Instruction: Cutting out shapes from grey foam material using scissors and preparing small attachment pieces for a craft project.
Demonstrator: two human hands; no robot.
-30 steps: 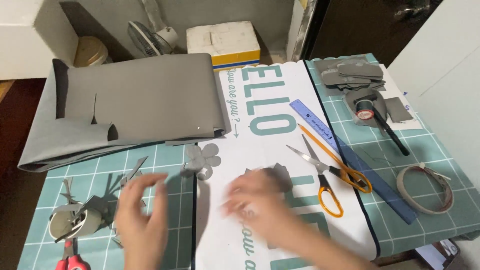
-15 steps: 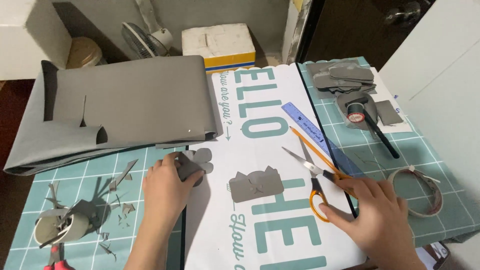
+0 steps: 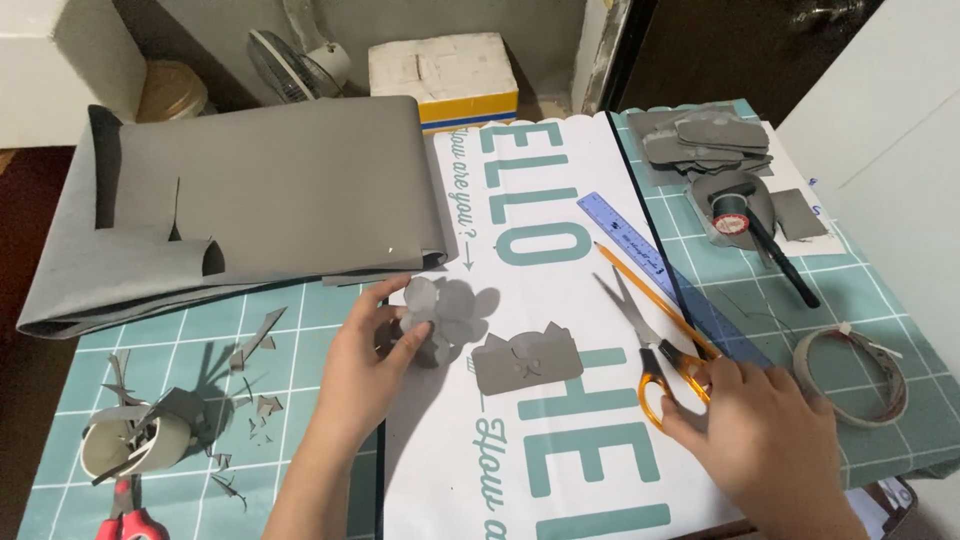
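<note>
Left hand [image 3: 375,365]: I see it pinching a grey flower-shaped cutout [image 3: 445,315] between thumb and fingers, at the left edge of the white printed sheet [image 3: 560,300].
Right hand [image 3: 765,425]: my fingers curl over the orange scissor handles [image 3: 670,385], blades open, near the desk's front-right edge.
Between hands: a grey crown-shaped piece [image 3: 525,362] lies flat on the sheet, open room around it.
Left front corner: scraps and a paper cup [image 3: 130,440] crowd the cutting mat [image 3: 300,350].
Right edge: a tape roll [image 3: 850,375], well apart.
</note>
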